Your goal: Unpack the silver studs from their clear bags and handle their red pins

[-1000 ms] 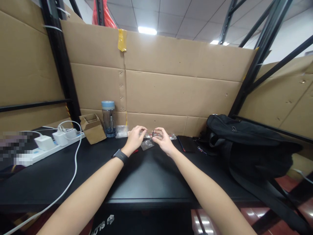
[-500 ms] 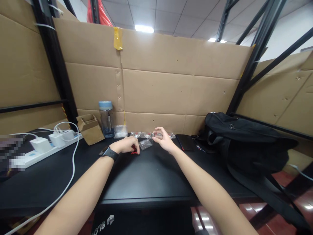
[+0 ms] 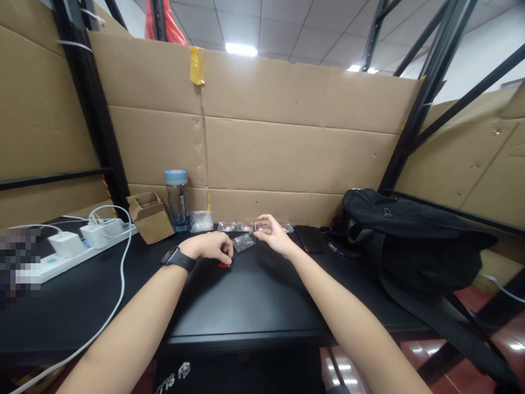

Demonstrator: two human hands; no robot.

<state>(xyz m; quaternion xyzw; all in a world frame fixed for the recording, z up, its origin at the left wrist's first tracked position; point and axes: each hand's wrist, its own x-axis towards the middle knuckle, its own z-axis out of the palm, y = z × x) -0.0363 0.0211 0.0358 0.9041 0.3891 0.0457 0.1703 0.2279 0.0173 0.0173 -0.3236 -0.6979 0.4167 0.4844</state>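
Observation:
My left hand (image 3: pixel 213 246), with a dark watch on the wrist, is closed, fingers curled downward over the black table. A small red cord loop (image 3: pixel 223 266) sticks out beneath its fingertips; whatever else it holds is hidden. Further right, my right hand (image 3: pixel 274 236) has its thumb and fingers apart in a curve. Through that gap shows one of the small clear packets (image 3: pixel 245 226) lined up along the cardboard wall, and I cannot see the fingers gripping it. Between both hands a crumpled clear plastic bag (image 3: pixel 244 242) lies flat on the table.
At the left stand a clear bottle with blue lid (image 3: pixel 178 202), an open cardboard box (image 3: pixel 151 219) and a white power strip (image 3: pixel 69 254) with a trailing cable. A dark flat notebook-like item (image 3: pixel 310 239) and a black bag (image 3: pixel 410 241) lie right. Cardboard panels (image 3: pixel 262 137) close the back.
My left hand has turned slightly, its fingertips and the red loop coming a little nearer to me. The right hand stays almost in place.

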